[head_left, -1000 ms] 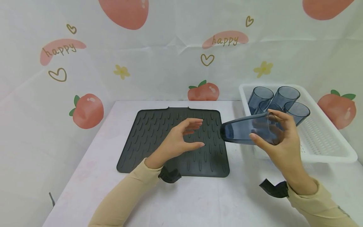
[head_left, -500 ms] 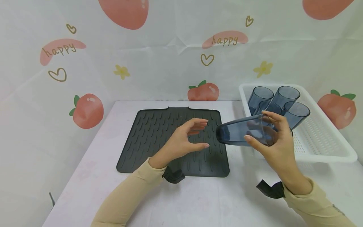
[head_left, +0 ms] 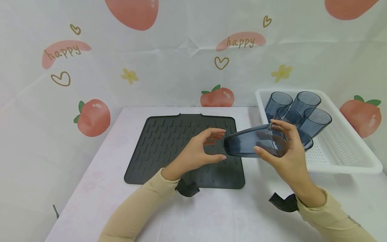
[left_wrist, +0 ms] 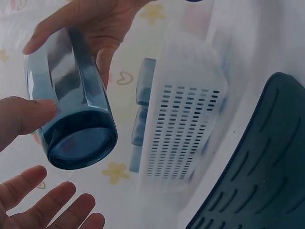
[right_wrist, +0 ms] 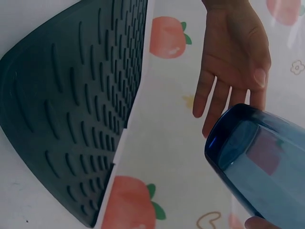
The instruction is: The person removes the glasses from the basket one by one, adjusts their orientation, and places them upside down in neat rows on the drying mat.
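A translucent blue cup lies on its side in the air, base pointing left, above the right edge of the dark ridged mat. My right hand grips it near the rim, thumb below and fingers on top. My left hand is open, fingers and thumb spread around the cup's base; I cannot tell whether they touch it. In the left wrist view the cup sits just above my left fingers. In the right wrist view the cup is close to the left hand.
A white perforated basket stands at the right of the table and holds several more blue cups upright at its far end. The mat lies flat in the middle. A strawberry-print backdrop rises behind the table.
My right hand has carried the cup leftward, out from over the basket toward the mat. My left hand has shifted right to meet the cup's base.
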{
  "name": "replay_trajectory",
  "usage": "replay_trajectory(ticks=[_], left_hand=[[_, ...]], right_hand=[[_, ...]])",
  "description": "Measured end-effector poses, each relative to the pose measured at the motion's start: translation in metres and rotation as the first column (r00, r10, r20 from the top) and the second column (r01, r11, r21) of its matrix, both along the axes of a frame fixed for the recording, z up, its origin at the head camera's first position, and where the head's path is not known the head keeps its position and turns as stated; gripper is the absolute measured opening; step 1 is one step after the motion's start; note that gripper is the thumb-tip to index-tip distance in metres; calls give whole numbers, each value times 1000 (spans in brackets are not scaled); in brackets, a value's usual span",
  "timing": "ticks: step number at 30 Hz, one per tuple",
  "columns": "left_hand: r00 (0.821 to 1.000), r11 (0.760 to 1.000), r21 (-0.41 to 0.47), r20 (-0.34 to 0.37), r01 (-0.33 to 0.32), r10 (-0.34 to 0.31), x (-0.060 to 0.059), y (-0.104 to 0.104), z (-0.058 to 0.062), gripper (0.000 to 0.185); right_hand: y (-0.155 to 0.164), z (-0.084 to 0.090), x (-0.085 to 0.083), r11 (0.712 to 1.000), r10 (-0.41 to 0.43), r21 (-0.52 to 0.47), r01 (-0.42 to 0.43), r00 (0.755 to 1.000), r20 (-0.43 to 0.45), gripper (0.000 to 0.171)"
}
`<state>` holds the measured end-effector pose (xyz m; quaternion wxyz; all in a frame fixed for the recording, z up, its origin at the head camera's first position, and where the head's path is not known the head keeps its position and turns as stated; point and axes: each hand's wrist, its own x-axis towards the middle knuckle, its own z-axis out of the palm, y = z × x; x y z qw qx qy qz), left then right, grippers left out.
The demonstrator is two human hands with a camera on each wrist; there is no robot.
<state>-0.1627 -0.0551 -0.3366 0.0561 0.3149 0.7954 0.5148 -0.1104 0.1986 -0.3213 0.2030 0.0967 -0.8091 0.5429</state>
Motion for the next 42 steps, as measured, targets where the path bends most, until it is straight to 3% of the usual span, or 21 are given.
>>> replay_trajectory(ticks=[9,15,27,38,42], left_hand=[[1000,1000,-3,17,-6,6,1,4,-1,64],[1000,1000,-11,20,-5,6,2,6,-1,64],[1000,1000,-11,3,-5,5,2,7,-2,68],[999,995,95,-40,39,-35,1,9,-9,70],[999,988,150,-40,41,-36,3,7,-11,70]], right_hand=[[-9,-2,0,997,67,-48,-66,998,11,83],[-13,-4,-1,986,128,-104,-130,991,-28,81],[-19,-4,-1,978,159,-126,-166,985,-63,82],[-19,-2,1,978,150,-135,-157,987,-60,81],[-17,-1,1,955,204,-209,-211,978,-53,78]])
